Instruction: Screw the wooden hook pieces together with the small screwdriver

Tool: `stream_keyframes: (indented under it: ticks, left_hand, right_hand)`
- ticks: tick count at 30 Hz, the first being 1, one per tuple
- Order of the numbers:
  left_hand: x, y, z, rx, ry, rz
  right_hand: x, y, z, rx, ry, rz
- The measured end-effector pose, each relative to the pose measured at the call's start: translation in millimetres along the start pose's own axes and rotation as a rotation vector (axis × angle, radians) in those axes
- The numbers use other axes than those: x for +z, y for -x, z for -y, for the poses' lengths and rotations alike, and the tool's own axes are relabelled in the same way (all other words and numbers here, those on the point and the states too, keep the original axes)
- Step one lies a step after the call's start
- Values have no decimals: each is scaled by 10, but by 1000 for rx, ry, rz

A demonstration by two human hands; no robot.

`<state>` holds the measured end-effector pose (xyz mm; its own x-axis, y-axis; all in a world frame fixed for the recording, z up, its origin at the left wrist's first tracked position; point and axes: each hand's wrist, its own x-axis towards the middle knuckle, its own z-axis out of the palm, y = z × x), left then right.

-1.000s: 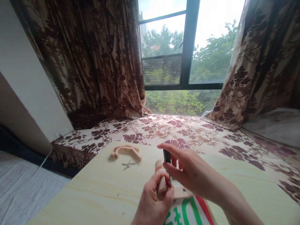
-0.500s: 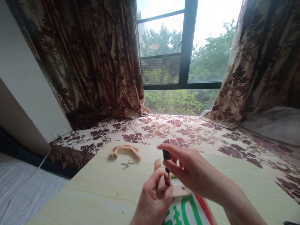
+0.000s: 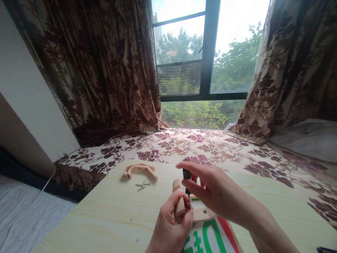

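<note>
My right hand [image 3: 210,182] is closed around the black handle of a screwdriver [image 3: 186,175], which stands nearly upright with its shaft pointing down. Below it, my left hand [image 3: 175,218] pinches a pale wooden piece [image 3: 180,207] beside the shaft's lower end. Fingers hide the screwdriver's tip and whatever it meets. Another part of the wooden work, a bar with a dark hole [image 3: 204,212], extends to the right under my right hand. Beneath the wood lies a white sheet or bag with green lettering [image 3: 207,235] and a red edge.
Two curved wooden pieces [image 3: 140,168] lie at the table's far left, with several screws [image 3: 142,185] just in front of them. The light wooden table [image 3: 105,211] meets a ledge covered in flowered cloth [image 3: 179,140] below the window. A dark object [image 3: 325,250] shows at the lower right edge.
Both hands keep almost the same position and grip, the screwdriver still upright. The whole view has shifted very slightly.
</note>
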<state>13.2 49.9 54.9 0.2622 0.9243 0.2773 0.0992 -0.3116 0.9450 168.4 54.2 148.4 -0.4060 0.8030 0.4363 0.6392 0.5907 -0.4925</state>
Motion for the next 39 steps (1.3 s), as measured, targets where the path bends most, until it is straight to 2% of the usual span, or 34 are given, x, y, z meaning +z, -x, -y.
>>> stream_keyframes:
  ticks: [4, 8, 14, 17, 22, 25, 32, 36, 39]
  left_hand:
    - [19, 17, -42, -23, 23, -18]
    - [55, 26, -108, 14, 18, -84]
    - [45, 17, -147, -21, 5, -85]
    - [34, 17, -129, -63, 22, -75]
    - [55, 35, -88, -128, 117, -77]
    - [71, 45, -67, -142, 139, -95]
    - [68, 30, -90, -97, 102, -112]
    - [51, 24, -114, -42, 32, -115]
    - [42, 35, -98, -49, -6, -107]
  right_hand:
    - [-2, -8, 19, -4, 1, -17]
    - [-33, -6, 57, -86, 28, -73]
    - [-16, -50, 34, -96, 14, -112]
    - [-6, -45, 49, -38, -40, -97]
    - [0, -33, 113, -14, -143, 13]
    - [27, -43, 120, -6, -95, -16]
    - [67, -54, 73, 60, 47, -80]
    - [36, -66, 40, 25, 27, -49]
    - [44, -74, 15, 17, 27, -52]
